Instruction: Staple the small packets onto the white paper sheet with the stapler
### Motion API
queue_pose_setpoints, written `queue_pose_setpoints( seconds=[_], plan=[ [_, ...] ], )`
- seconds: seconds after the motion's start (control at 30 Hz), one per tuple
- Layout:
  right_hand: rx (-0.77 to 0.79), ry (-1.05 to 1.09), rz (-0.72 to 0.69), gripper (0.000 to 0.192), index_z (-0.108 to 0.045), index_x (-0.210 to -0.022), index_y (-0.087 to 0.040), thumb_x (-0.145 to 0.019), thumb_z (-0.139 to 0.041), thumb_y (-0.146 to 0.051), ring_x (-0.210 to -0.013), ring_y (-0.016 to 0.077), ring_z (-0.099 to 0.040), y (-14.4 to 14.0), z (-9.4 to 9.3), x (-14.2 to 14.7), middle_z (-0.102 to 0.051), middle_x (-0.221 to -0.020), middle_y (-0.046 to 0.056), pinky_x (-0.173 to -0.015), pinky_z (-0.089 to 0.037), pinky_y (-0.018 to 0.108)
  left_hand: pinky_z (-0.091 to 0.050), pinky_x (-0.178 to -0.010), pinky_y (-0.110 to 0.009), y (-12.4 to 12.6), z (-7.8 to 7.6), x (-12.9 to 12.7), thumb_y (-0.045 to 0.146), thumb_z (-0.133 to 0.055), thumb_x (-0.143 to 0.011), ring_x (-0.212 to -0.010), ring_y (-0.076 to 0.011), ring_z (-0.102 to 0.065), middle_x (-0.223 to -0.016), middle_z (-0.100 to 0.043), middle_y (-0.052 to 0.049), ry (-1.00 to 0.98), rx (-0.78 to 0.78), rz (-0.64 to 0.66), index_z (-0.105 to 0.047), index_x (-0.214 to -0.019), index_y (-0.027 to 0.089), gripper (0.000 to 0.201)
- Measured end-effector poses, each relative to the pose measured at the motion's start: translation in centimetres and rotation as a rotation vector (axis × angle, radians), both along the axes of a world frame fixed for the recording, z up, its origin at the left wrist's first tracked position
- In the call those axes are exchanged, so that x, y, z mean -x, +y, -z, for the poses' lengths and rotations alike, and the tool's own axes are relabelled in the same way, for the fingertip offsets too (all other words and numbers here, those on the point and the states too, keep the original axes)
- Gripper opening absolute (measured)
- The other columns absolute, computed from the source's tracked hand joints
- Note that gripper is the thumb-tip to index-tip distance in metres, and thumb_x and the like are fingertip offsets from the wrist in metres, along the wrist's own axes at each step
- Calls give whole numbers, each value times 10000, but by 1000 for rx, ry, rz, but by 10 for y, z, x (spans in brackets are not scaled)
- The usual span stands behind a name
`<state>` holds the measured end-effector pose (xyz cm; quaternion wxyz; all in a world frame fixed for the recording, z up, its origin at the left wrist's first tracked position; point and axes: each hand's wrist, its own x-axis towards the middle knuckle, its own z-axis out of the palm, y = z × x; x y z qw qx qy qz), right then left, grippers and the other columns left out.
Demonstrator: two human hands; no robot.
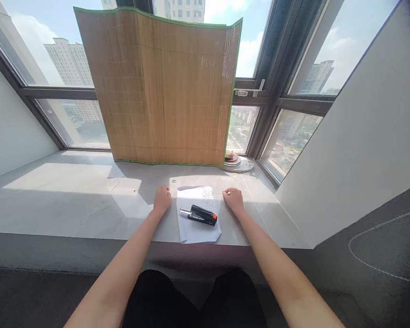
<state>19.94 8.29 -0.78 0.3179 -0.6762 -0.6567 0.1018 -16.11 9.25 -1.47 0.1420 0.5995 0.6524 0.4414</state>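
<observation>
On the pale sill lies a white sheet of paper [187, 234], with a black stapler [203, 215] across it. The stapler has an orange part at its right end, and a silver metal piece sticks out at its left. A patch of small silvery marks [208, 197] shows near the paper's top right; whether they are loose staples or print I cannot tell. My left hand [162, 199] rests closed on the sill, left of the paper and apart from it. Right of the paper, my right hand [233, 199] also rests with curled fingers. Neither hand touches the stapler.
A bamboo mat with green edging [177, 95] stands upright against the window behind the paper. Stacked plates [237, 162] sit at its lower right corner. Small bits [173, 181] lie on the sill [89, 182]. White walls flank the sill, and my knees are below its front edge.
</observation>
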Motion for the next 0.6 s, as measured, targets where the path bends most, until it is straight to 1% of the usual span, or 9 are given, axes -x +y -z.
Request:
queue_pose_setpoints(
  seconds=[0.07, 0.13, 0.17, 0.23, 0.3, 0.33, 0.4, 0.5, 0.6],
  plan=[
    [23, -86, -21, 313, -805, -1138, -223, -957, -550, -225, -1088, 265, -625, 9, 11, 0, -723, -1135, 106, -919, -468, 351, -465, -1074, -491, 16, 5, 8, 49, -511, -835, -1159, -347, -608, -1094, -649, -164, 68, 20, 1, -644, -919, 190, 211],
    [59, -231, -16, 410, -720, -1357, -259, -1013, -496, -252, -1154, 278, -591, 13, 18, 6, -679, -1244, 127, -937, -446, 359, -460, -1083, -487, 30, 7, 7, 44, -509, -852, -1208, -354, -602, -1192, -656, -189, 144, 28, 22, -673, -1011, 166, 259],
    [74, -299, -7, 445, -670, -1430, -268, -1037, -461, -261, -1171, 283, -579, 14, 20, 9, -657, -1280, 140, -942, -438, 364, -454, -1095, -475, 36, 7, 5, 51, -514, -870, -1249, -348, -591, -1264, -653, -188, 169, 26, 40, -683, -1072, 166, 287],
    [90, -368, 1, 476, -611, -1494, -270, -1059, -418, -269, -1183, 286, -572, 15, 22, 13, -633, -1308, 155, -947, -430, 367, -435, -1120, -450, 45, 7, -2, 79, -517, -923, -1345, -329, -550, -1413, -624, -157, 242, 12, 84, -685, -1187, 193, 334],
    [94, -375, 0, 496, -565, -1535, -261, -1063, -413, -277, -1188, 288, -571, 16, 21, 13, -623, -1315, 162, -951, -429, 366, -427, -1114, -447, 49, 9, -9, 101, -489, -976, -1400, -316, -517, -1478, -607, -127, 383, 3, 98, -685, -1238, 223, 348],
    [97, -371, -5, 508, -543, -1553, -252, -1062, -415, -281, -1192, 289, -571, 16, 20, 12, -619, -1317, 165, -954, -430, 366, -435, -1091, -451, 49, 10, -12, 103, -468, -995, -1387, -318, -528, -1459, -624, -126, 468, 4, 91, -690, -1230, 226, 346],
    [105, -349, -15, 529, -508, -1579, -237, -1059, -421, -287, -1203, 291, -569, 16, 19, 9, -616, -1317, 167, -970, -430, 367, -465, -1009, -446, 45, 12, -14, 99, -427, -1014, -1275, -324, -596, -1324, -689, -142, 602, 14, 62, -707, -1160, 213, 336],
    [102, -268, -20, 536, -512, -1572, -218, -1046, -432, -277, -1221, 296, -566, 17, 20, 5, -616, -1300, 167, -1013, -423, 378, -488, -884, -414, 32, 13, -13, 97, -418, -1013, -1064, -320, -649, -1073, -709, -148, 639, 22, 32, -700, -1064, 188, 301],
    [62, -52, -5, 495, -604, -1476, -182, -1001, -482, -243, -1236, 316, -559, 19, 24, 3, -616, -1283, 179, -1068, -398, 411, -489, -826, -385, 12, 13, -13, 79, -440, -992, -984, -308, -639, -979, -678, -127, 639, 17, 17, -673, -1057, 184, 263]
  ],
)
